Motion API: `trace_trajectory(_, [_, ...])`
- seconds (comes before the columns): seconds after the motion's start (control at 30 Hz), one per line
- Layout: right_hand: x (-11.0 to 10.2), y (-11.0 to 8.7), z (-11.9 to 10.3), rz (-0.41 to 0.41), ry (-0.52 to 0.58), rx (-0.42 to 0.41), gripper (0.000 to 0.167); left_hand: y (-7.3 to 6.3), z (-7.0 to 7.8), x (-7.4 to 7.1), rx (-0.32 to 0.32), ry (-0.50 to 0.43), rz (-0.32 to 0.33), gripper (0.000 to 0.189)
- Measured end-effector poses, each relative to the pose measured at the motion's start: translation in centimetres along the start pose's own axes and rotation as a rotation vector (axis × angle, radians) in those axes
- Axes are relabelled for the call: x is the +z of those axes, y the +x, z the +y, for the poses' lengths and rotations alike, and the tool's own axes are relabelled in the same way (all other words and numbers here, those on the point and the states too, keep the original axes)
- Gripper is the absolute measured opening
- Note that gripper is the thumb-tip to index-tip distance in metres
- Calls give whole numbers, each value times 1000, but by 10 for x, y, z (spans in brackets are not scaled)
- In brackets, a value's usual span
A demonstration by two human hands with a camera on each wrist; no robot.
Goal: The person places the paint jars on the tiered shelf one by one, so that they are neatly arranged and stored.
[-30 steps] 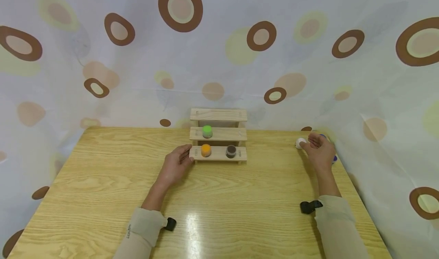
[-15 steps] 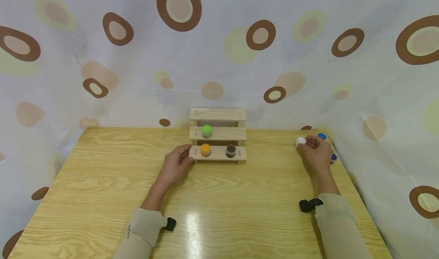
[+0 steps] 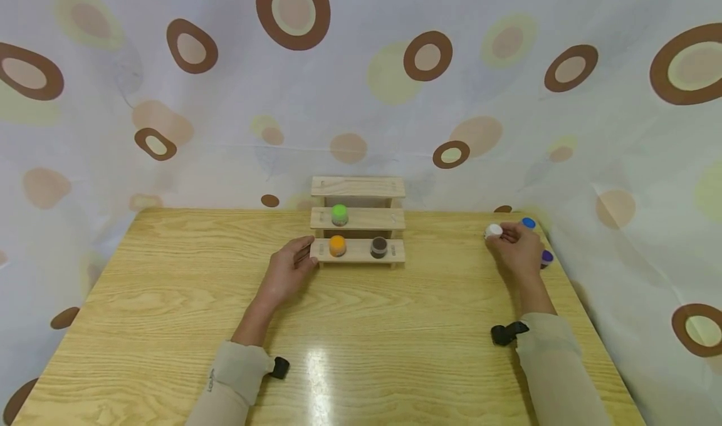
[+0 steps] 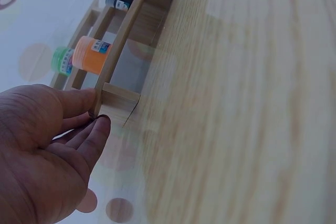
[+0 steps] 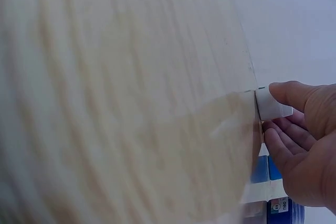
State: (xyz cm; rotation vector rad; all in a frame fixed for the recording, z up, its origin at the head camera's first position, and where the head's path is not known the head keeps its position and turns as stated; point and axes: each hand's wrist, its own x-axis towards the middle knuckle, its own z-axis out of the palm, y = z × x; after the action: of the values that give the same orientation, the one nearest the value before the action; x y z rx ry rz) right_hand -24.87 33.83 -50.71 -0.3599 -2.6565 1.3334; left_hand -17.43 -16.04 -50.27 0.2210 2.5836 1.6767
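At the left end of the lowest board of a three-tier wooden display rack [image 3: 358, 250], my left hand [image 3: 289, 270] holds the board between thumb and fingers, as the left wrist view shows. An orange paint jar [image 3: 337, 245] and a black paint jar [image 3: 379, 247] stand on that board. One tier up is a green paint jar [image 3: 339, 215]. Far to the right, my right hand [image 3: 519, 249] pinches a white paint jar [image 3: 493, 231] with thumb and fingertips. In the right wrist view the white jar [image 5: 269, 104] is low at the table surface, partly covered by the thumb.
Just beyond my right hand stands a blue-capped jar [image 3: 528, 223]. A purple-capped jar [image 3: 546, 258] is partly behind that hand, near the table's right edge. Patterned sheeting [image 3: 350, 100] rises behind the wooden table [image 3: 361, 338] and along its sides.
My right hand has moved slightly left and its fingers have closed in on the white jar, uncovering more of the blue and purple caps. The left hand stays at the rack.
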Motion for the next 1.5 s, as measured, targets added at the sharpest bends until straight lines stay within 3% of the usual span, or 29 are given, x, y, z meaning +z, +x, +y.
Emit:
trace_trajectory(0.37, [2,1,-1,19,-36,4,49,0,0,-1,-9,4,-3,55])
trace_trajectory(0.67, [-4,-1,-5,13,-2,19,53,-1,0,-1,2,7,-2,55])
trace_trajectory(0.93, [-8,-3,-16,8,20,-40,52,0,3,0,2,10,-3,54])
trace_trajectory(1.17, [-8,-5,-38,-8,51,-112,49,1,1,0,-6,9,-1,54])
trace_trajectory(1.5, [-1,-19,-87,-54,78,-169,49,0,-1,0,-7,4,-1,54])
